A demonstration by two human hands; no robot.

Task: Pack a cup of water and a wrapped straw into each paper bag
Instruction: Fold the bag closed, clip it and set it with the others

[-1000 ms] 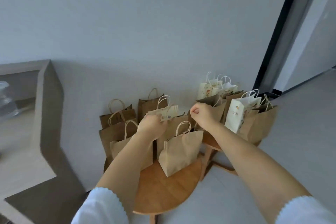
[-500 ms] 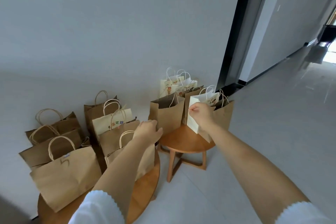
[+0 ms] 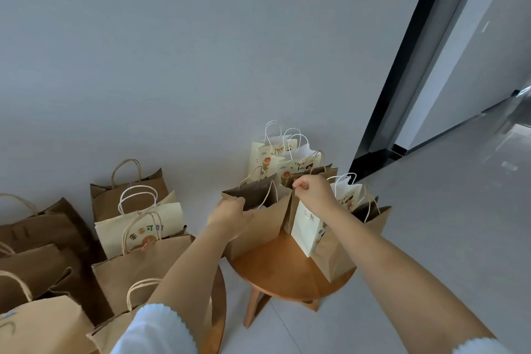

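I noted the left hand (image 3: 230, 214) gripping the rim of a brown paper bag (image 3: 258, 227) on the round wooden surface (image 3: 284, 273), right hand (image 3: 313, 192) pinching a twine handle, apparently spreading the mouth; no cup or straw visible.

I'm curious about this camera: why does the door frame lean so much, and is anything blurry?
Head view: the wide-angle lens tilts the dark door frame and stretches the forearms near the bottom edge; lighting is soft and even, without hard shadows; the floor shows pale glare at far right, where a smeared, blurred patch sits.
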